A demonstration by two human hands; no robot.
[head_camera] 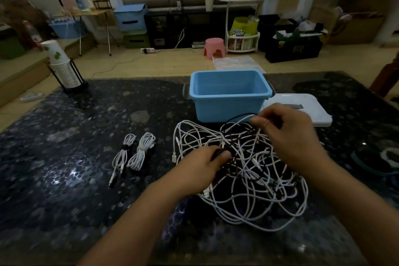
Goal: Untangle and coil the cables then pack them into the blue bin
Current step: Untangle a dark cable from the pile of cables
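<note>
A tangle of white and black cables [254, 179] lies on the dark table in front of me. My left hand [203, 164] rests on the tangle's left side, fingers closed on a black cable. My right hand [289, 134] is at the tangle's far right, pinching cable strands between thumb and fingers. The blue bin [228, 95] stands just behind the tangle, with nothing visible inside it. Two coiled white cables [133, 153] lie side by side to the left of the tangle, one bound with a dark tie.
A white lid [302, 108] lies right of the bin. A stack of paper cups in a black holder [64, 69] stands at the table's far left corner. More cable lies at the right edge [388, 157]. Furniture and boxes fill the room behind.
</note>
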